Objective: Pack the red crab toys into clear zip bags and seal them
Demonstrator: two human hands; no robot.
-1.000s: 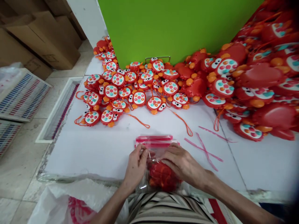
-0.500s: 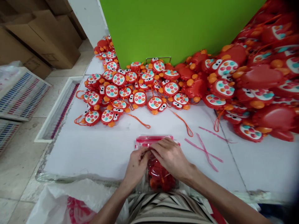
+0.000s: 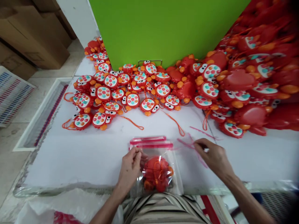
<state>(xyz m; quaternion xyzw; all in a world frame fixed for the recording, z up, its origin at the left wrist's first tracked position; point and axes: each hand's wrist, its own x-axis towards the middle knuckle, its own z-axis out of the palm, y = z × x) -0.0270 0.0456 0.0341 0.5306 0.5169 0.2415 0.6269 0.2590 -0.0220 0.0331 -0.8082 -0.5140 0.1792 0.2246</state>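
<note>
Our right hand (image 3: 213,157) has moved from the clear bag (image 3: 156,152) to the pink strips (image 3: 185,143). It's curled, but we can't tell if it holds one. Our left hand (image 3: 129,165) pinches the bag, red toy (image 3: 155,168) inside, on the white table (image 3: 81,158).

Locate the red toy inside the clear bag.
In the head view, the bagged red toy lies low and near centre, by the near edge of the table, just right of the left hand.
</note>
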